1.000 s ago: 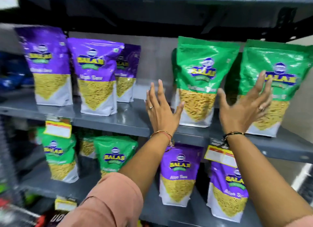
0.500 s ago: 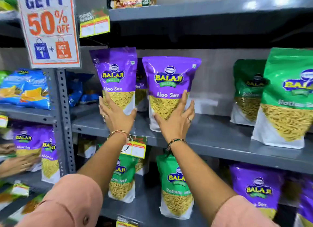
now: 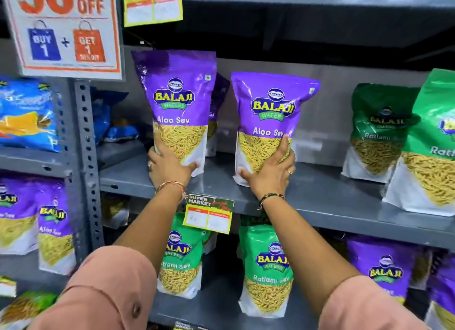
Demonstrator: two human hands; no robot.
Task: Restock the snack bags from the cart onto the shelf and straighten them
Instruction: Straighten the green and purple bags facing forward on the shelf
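Two purple Aloo Sev bags are shown standing upright on the grey shelf, well apart from each other. The left purple bag is gripped at its lower edge by the left hand, with the thumb at the bag's bottom right corner and the fingers wrapped round its left side. The right purple bag is held low down by the right hand, the palm laid on its front, the thumb at the bottom left corner and the fingers spread up its right edge. A third purple bag is partly hidden behind the left one. Green Ratlami Sev bags are set further right on the same shelf. A price tag hangs from the near shelf edge between the wrists.
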